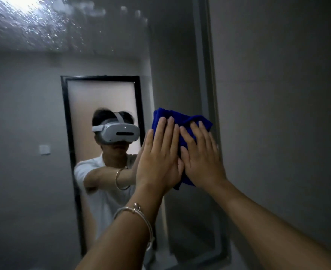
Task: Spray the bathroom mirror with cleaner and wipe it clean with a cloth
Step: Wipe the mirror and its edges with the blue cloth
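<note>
Both hands flat on the mirror [43, 117], side by side and touching: left hand [157, 158] and right hand [201, 158] each with fingers straight and spread, palms pressing a blue cloth [165, 114] against the glass near the mirror's right edge, cloth bunched and showing above the fingertips and below the palms. Silver bracelet [135, 211] on the left wrist. Far upper left of the glass carries a patch of wet droplets [40, 26], probably cleaner spray, though glare there blurs it; grey wall [277, 94] lies right of the mirror.
</note>
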A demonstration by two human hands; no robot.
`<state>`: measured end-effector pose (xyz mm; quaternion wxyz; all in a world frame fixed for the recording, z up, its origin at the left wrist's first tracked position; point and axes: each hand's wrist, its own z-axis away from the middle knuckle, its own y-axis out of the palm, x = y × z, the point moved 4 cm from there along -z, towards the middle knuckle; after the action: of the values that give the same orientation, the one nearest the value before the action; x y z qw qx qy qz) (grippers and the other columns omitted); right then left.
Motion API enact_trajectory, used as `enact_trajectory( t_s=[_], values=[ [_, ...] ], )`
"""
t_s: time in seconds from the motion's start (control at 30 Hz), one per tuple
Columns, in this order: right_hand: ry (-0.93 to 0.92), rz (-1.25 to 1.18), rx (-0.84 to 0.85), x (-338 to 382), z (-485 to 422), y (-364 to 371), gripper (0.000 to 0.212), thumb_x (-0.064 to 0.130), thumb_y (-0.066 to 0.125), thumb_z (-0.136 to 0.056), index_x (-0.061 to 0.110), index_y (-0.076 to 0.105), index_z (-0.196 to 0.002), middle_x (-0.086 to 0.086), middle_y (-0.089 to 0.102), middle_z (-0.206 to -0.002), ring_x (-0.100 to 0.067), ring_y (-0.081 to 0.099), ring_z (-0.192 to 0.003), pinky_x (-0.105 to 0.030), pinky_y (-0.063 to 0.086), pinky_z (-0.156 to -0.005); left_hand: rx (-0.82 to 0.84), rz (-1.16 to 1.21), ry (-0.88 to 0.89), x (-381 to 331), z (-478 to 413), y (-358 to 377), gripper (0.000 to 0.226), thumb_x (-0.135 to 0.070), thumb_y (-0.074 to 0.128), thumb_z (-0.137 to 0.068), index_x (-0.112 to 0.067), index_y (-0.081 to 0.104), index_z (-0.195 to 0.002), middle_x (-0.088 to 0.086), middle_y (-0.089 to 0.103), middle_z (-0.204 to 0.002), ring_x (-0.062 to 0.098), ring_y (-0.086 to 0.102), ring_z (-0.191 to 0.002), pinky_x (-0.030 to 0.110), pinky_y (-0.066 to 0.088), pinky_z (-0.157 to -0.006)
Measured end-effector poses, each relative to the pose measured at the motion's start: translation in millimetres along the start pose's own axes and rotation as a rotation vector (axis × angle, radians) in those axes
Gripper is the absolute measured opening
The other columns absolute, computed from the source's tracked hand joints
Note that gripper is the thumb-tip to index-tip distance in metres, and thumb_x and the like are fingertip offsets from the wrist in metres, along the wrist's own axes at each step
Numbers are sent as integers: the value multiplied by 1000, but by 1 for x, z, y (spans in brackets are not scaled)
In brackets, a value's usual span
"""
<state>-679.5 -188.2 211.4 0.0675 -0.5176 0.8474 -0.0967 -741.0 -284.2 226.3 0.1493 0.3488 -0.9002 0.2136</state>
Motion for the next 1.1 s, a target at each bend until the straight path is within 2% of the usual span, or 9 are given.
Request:
enact_trajectory(
  t_s=[0.17, 0.37, 0.47, 0.53, 0.63, 0.83, 0.9, 1.0, 1.1],
  values=[
    [-20, -8, 12, 0, 0, 1, 51, 34, 27, -98, 20, 21, -146, -14, 33, -151, -25, 19, -141, -45, 16, -113, -10, 4, 0, -1, -1, 0, 64, -36, 17, -92, -3, 15, -146, 20, 14, -154, 35, 9, -143, 48, 14, -115],
    [-27, -23, -33, -3, -2, 7, 50, 35, 27, -97, 19, 25, -145, -13, 38, -148, -25, 21, -140, -50, 19, -110, -76, 7, 15, -1, -1, 1, 62, -35, 22, -91, -1, 16, -143, 20, 15, -150, 35, 13, -142, 50, 19, -114],
    [-40, -49, -49, -4, -4, 8, 47, 37, 14, -102, 20, 27, -144, -12, 38, -147, -26, 25, -138, -53, 23, -108, -79, -35, 23, -1, -2, 3, 61, -34, 24, -92, -1, 14, -143, 21, 16, -149, 36, 12, -141, 49, 16, -112],
    [-61, -71, -39, -7, -5, 10, 51, 39, 7, -102, 20, 28, -144, -9, 34, -147, -26, 26, -138, -49, 25, -111, -61, -60, 15, -1, -3, 5, 58, -34, 19, -95, -1, 17, -142, 22, 18, -149, 35, 11, -141, 50, 18, -111],
    [-104, -128, -33, -9, -6, 13, 52, 41, 7, -102, 20, 29, -144, -7, 29, -147, -26, 27, -137, -45, 19, -110, -29, -97, -11, 0, -4, 8, 58, -34, 8, -97, -1, 22, -142, 23, 25, -148, 35, 12, -141, 49, 20, -110],
    [-165, -163, -25, -10, -17, 11, 54, 42, 4, -101, 18, 34, -139, -7, 34, -143, -26, 33, -131, -42, 11, -110, 17, -159, 8, -4, -10, 2, 56, -32, 19, -94, -1, 25, -140, 22, 32, -146, 34, 12, -141, 46, 14, -111],
    [-203, -167, -26, -13, -31, 4, 55, 42, 4, -101, 16, 37, -136, -8, 38, -142, -25, 34, -130, -44, 18, -108, 15, -164, 10, -3, -23, -5, 57, -32, 21, -93, -1, 23, -141, 21, 30, -147, 34, 12, -142, 45, 14, -112],
    [-205, -194, -57, -21, -73, -8, 53, 41, 6, -102, 16, 38, -136, -10, 51, -138, -26, 34, -131, -45, 26, -105, 10, -154, -20, 8, -65, -18, 64, -34, 30, -88, 2, 26, -140, 23, 30, -147, 37, 19, -140, 48, 24, -109],
    [-199, -167, -40, -32, -133, -24, 48, 39, 23, -98, 15, 43, -135, -11, 54, -136, -28, 41, -131, -48, 38, -104, 51, -177, -54, 25, -123, -29, 65, -37, 27, -88, 5, 31, -138, 24, 28, -147, 40, 23, -138, 52, 33, -107]
  ],
)
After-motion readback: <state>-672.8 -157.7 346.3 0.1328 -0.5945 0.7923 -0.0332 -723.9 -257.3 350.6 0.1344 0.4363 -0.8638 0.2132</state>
